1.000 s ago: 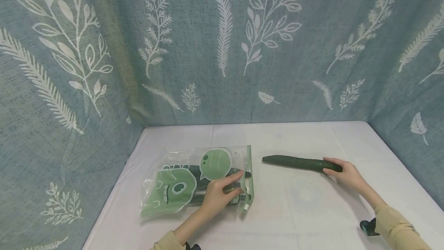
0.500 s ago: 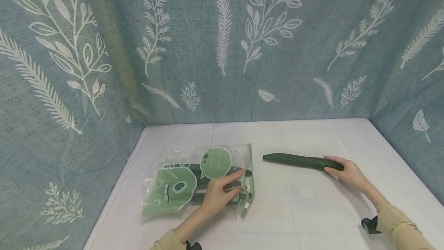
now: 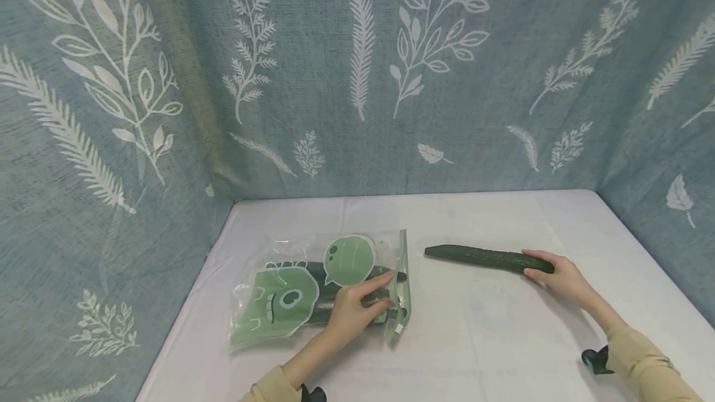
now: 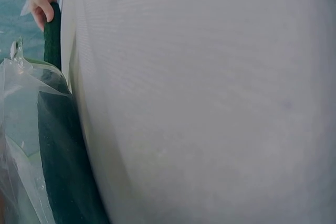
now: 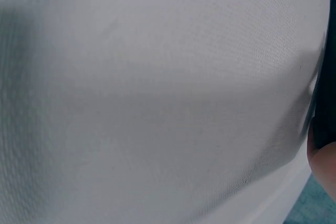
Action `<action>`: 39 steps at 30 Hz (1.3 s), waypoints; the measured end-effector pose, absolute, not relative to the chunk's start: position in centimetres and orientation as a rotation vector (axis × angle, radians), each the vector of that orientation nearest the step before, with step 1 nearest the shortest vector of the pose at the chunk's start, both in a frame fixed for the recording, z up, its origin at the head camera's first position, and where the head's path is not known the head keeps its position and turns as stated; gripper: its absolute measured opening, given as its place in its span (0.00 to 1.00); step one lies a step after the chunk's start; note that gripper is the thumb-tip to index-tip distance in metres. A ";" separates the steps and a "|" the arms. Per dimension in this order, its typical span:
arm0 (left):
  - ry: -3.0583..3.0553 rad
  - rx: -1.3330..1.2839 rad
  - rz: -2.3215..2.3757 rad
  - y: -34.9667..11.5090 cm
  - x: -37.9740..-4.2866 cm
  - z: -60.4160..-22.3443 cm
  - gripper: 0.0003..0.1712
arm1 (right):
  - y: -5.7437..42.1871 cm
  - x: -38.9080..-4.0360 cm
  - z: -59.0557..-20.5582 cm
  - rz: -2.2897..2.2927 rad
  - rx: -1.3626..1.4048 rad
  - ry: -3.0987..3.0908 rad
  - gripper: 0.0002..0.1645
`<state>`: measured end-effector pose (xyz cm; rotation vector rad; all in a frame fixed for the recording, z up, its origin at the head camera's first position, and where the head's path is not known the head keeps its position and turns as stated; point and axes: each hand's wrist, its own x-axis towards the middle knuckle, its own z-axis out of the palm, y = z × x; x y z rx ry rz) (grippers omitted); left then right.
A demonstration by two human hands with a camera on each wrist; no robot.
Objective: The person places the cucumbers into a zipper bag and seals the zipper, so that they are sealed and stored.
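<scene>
A clear zip bag (image 3: 357, 327) with green cartoon prints lies flat on the left of the white table, its green-edged mouth facing right. Inside it are dark green cucumbers (image 3: 319, 316), partly hidden by the prints and my hand. My left hand (image 3: 353, 310) lies over the mouth end, index finger and thumb stretched apart on the plastic. To the right, my right hand (image 3: 561, 278) grips the right end of another cucumber (image 3: 475, 256), whose free end points at the bag. In the left wrist view a bagged cucumber (image 4: 68, 156) lines up with the gripped one (image 4: 52, 40).
White cloth covers the table (image 3: 475, 352). Blue-green curtains (image 3: 335, 79) with white leaf prints enclose its back and sides. A black wrist-worn device (image 3: 596, 361) shows beside the right sleeve (image 3: 642, 361), and the left sleeve (image 3: 274, 386) enters at the bottom.
</scene>
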<state>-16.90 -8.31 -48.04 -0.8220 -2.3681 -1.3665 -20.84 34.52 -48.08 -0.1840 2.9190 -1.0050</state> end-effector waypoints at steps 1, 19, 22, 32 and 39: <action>-2.366 -0.826 -1.365 -8.3 -16.9 -48.0 0.28 | 34.5 -20.8 -48.1 -1.006 -0.182 2.920 0.34; -2.339 -0.849 -1.363 -8.4 -16.8 -48.0 0.28 | 33.8 -20.7 -48.0 -1.024 -0.110 2.912 0.32; -2.341 -0.850 -1.362 -8.4 -16.8 -48.0 0.28 | 33.7 -20.6 -47.9 -1.048 -0.100 2.905 0.31; -2.346 -0.843 -1.354 -8.4 -16.9 -48.1 0.28 | 33.3 -20.3 -48.3 -1.094 -0.006 2.893 0.33; -2.348 -0.847 -1.359 -8.4 -16.9 -48.2 0.28 | 33.2 -20.0 -48.2 -1.115 0.019 2.904 0.34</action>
